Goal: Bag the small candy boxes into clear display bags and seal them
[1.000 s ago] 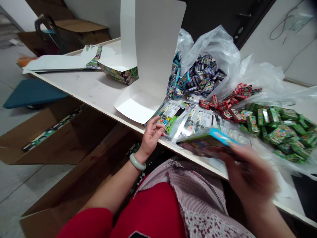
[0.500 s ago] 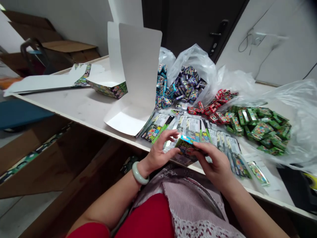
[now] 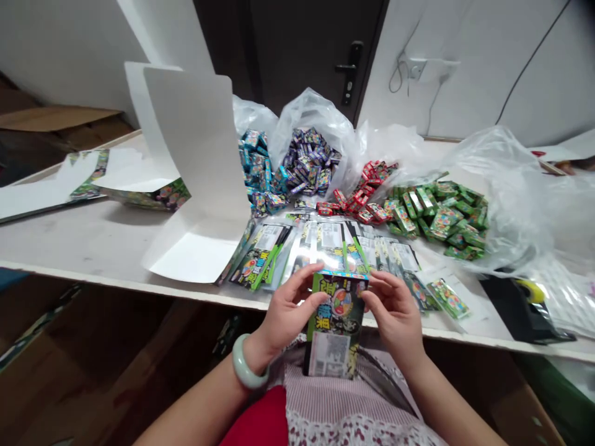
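A dark printed candy pouch (image 3: 337, 322) hangs upright between my hands at the table's front edge, its barcode panel low down. A blue strip, perhaps a small box, shows along its top; I cannot tell whether it sits inside. My left hand (image 3: 286, 316) grips the pouch's upper left edge, thumb on the front. At the upper right edge my right hand (image 3: 395, 313) pinches it the same way. Behind them, several flat pouches (image 3: 255, 257) lie overlapping in a row. Small candy boxes are heaped beyond: blue (image 3: 256, 167), purple (image 3: 311, 162), red (image 3: 367, 189) and green (image 3: 453, 217).
A white-lined display carton (image 3: 195, 186) stands open on the left, with another carton (image 3: 153, 198) behind it. Clear plastic bags (image 3: 506, 204) surround the heaps. A black tape dispenser (image 3: 515, 310) sits at the right. Cardboard boxes (image 3: 93, 371) are below the table.
The pouch has turned from tilted to upright, its printed front now facing me. Both hands hold its upper edges; my left fingers have closed in. The view has swung right.
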`<state>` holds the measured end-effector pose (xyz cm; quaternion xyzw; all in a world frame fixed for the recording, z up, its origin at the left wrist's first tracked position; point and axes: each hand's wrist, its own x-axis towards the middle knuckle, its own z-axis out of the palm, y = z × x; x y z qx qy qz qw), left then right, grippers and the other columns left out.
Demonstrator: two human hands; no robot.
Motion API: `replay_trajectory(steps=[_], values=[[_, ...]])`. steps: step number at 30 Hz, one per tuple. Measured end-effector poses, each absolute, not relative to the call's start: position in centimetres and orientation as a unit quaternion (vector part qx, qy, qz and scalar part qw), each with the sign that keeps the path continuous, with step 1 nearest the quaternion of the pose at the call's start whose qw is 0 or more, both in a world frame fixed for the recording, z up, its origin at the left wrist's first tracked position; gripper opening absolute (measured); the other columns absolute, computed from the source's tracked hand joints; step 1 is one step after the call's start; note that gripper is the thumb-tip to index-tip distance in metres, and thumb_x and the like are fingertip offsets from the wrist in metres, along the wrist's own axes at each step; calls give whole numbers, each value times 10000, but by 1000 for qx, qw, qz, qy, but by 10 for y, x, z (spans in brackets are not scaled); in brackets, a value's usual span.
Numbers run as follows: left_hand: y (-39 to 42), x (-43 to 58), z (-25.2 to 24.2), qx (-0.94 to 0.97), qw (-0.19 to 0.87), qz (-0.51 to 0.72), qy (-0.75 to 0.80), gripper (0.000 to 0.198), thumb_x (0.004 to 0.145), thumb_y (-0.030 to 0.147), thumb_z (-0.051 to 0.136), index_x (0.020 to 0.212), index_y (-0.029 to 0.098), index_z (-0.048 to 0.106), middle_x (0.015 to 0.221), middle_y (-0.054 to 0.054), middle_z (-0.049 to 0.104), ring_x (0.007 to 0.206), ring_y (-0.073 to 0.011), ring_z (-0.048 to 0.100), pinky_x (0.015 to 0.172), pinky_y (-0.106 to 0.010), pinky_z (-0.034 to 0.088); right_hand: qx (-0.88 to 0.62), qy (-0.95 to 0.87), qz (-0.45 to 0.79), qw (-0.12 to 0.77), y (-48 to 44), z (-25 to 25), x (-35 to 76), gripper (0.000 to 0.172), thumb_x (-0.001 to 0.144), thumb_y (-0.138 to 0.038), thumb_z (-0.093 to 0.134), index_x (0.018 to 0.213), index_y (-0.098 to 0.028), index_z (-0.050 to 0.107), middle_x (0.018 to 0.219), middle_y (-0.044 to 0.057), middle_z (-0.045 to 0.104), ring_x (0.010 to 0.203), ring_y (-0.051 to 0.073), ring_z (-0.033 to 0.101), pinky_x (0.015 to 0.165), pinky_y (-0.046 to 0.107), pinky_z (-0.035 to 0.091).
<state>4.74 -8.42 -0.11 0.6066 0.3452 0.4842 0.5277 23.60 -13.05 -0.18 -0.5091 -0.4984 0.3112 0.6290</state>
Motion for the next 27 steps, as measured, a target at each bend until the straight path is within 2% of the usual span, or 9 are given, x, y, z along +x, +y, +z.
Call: replay_trajectory(steps=[4,6,9,11,13,15,17,20,27], values=[[-81,52,1,649,523,446,325,351,864,235,661,1210,275,612,1121,-45,665,870,-151,651,745,-240,566,-527,-546,297,580,-133,-3,250,123,892,-282,611,1001,-231,635,868,23,658,693,135,626,604,252,536],[-77,56,6,673,493,450,318,251,894,241,618,1144,237,649,1136,-66,658,986,-185,637,849,-289,548,-520,-569,318,552,-129,3,260,92,903,-295,594,889,-214,633,867,28,644,715,136,613,594,242,517],[-70,66,16,676,448,483,331,124,914,242,588,892,194,700,1052,-72,685,1048,-206,619,997,-366,476,-503,-573,368,532,-119,14,272,143,892,-308,611,798,-200,609,911,47,630,799,151,612,599,239,513],[-65,71,20,644,475,493,341,97,897,239,616,845,195,685,951,-55,706,947,-186,651,952,-359,506,-493,-546,407,541,-113,19,276,105,862,-305,650,898,-217,606,900,39,631,800,155,620,570,232,514],[-61,73,22,606,527,491,337,118,873,234,649,988,217,669,898,-38,717,851,-165,670,835,-320,556,-491,-535,433,534,-110,23,279,203,845,-301,668,1021,-230,596,865,27,634,761,152,626,538,229,513],[-59,72,22,599,549,482,329,210,862,233,662,1072,227,658,906,-42,725,826,-158,677,771,-294,570,-493,-564,420,512,-109,27,281,186,847,-297,660,1012,-221,624,875,37,630,788,161,628,573,250,531],[-59,69,22,629,541,463,310,167,840,246,691,1003,207,696,923,-61,725,867,-173,674,800,-308,569,-486,-614,383,490,-110,32,282,92,843,-291,660,881,-208,648,918,53,620,846,173,622,642,282,543],[-59,67,25,652,533,455,290,103,801,262,731,865,184,710,887,-69,710,870,-185,660,807,-324,564,-473,-657,364,460,-108,38,282,99,838,-279,661,795,-204,614,919,52,621,843,174,615,689,312,534],[-49,76,41,596,575,455,327,86,724,176,725,715,177,640,731,-15,631,694,-126,573,636,-244,497,-492,-566,498,436,-87,47,272,141,793,-311,686,804,-192,611,750,10,622,619,125,578,532,245,494]])
